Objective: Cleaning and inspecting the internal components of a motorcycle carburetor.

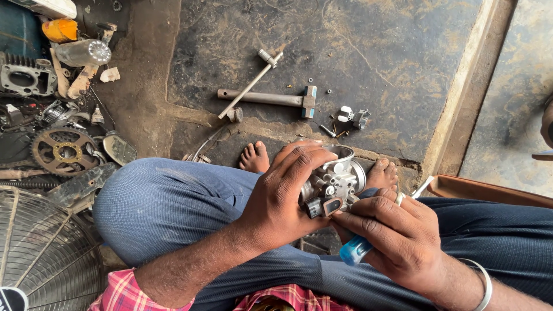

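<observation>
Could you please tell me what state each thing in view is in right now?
Grey metal carburettor body: held up over the lap.
Left hand: gripping the carburettor.
Right hand: closed on a blue-handled tool.
Wood-handled hammer: lying flat on the floor.
Rusty toothed sprocket: lying flat.

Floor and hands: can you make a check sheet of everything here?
Surface: dirty stone floor, dusty and stained.
Job's things: grey metal engine part held over the lap; blue-handled tool.
Clutter: hammer, T-wrench, small bolts, sprocket, cylinder block, bottle.
Hands: left hand grips the part; right hand holds the tool against it.
Cables: thin cable by the bare feet.
Surroundings: fan guard at lower left; wooden edge at right.
</observation>
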